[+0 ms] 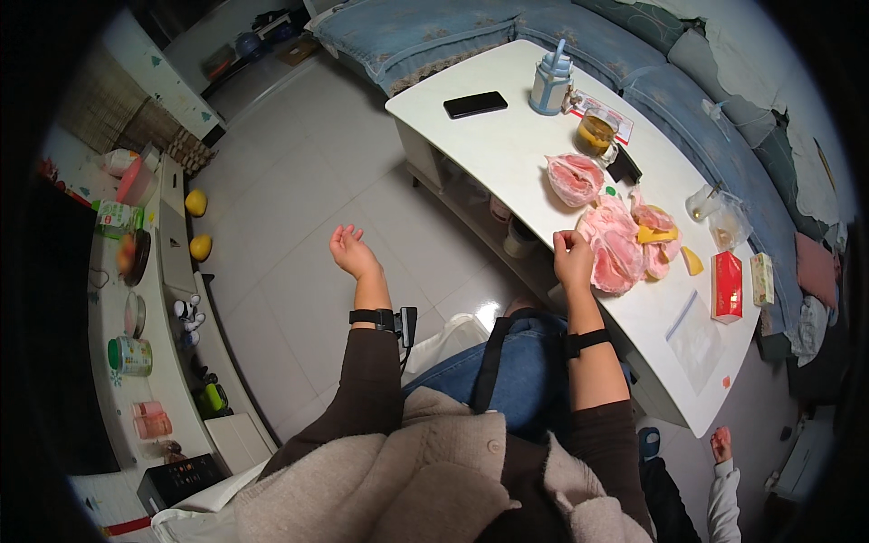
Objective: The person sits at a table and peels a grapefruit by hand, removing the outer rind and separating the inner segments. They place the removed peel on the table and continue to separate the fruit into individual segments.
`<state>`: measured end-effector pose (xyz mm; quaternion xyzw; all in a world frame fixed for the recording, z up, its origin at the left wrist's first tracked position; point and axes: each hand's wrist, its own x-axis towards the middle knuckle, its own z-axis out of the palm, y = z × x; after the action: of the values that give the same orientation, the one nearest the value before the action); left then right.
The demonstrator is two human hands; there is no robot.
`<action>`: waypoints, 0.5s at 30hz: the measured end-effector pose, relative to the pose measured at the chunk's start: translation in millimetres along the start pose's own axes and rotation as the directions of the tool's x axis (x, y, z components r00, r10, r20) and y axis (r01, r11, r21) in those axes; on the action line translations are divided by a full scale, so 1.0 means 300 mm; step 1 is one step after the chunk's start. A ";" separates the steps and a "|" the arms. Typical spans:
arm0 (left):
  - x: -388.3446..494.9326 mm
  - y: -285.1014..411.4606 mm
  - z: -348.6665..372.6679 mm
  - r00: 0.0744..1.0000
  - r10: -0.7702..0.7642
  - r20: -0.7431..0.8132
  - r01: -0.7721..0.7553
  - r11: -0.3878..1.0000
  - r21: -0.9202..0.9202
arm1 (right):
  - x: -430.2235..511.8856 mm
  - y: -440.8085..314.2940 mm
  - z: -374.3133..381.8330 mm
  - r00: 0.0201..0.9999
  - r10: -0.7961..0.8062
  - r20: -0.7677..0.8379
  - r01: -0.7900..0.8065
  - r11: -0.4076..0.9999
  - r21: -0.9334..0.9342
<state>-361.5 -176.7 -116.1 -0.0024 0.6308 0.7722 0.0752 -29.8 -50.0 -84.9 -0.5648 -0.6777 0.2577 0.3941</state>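
Observation:
My left hand (354,252) is held over the tiled floor, palm up with its fingers loosely curled and apart, holding nothing. My right hand (572,258) is at the near edge of the white coffee table (495,149), fingers bent, beside a heap of pomelo peel (614,248) with pink pulp in it; whether it pinches something cannot be told. A peeled half of pomelo (576,178) lies behind the heap. Yellow rind (657,234) shows among the peel, and a loose piece of rind (692,260) lies to the right.
On the table are a black phone (475,105), a blue-and-white bottle (550,81), a glass mug of tea (597,132), a red box (727,286) and a clear zip bag (695,339). A blue sofa (448,30) stands behind. Another person's hand (722,444) shows at lower right.

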 end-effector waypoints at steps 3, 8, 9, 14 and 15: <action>-0.003 -0.006 0.007 1.000 0.006 0.002 -0.006 1.000 -0.004 | 0.002 0.009 -0.005 1.000 0.008 -0.005 -0.008 1.000 0.000; -0.001 -0.007 0.007 1.000 0.022 0.009 -0.021 0.999 -0.024 | 0.004 0.007 -0.007 1.000 0.030 0.009 -0.030 0.999 -0.013; 0.001 -0.005 0.005 1.000 0.003 0.000 -0.003 1.000 -0.017 | 0.003 0.003 -0.005 0.999 0.031 0.009 -0.031 0.999 -0.012; 0.016 -0.001 -0.002 0.999 0.030 -0.013 -0.031 0.998 -0.048 | 0.001 -0.012 0.004 0.999 0.026 0.017 -0.026 1.000 -0.006; 0.022 0.000 -0.004 1.000 0.017 -0.024 -0.018 0.999 -0.051 | 0.001 -0.014 0.006 0.999 0.027 0.020 -0.027 1.000 -0.006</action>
<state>-368.0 -177.2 -117.1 -0.0079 0.6115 0.7889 0.0609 -33.6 -50.4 -82.5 -0.5724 -0.6747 0.2668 0.3820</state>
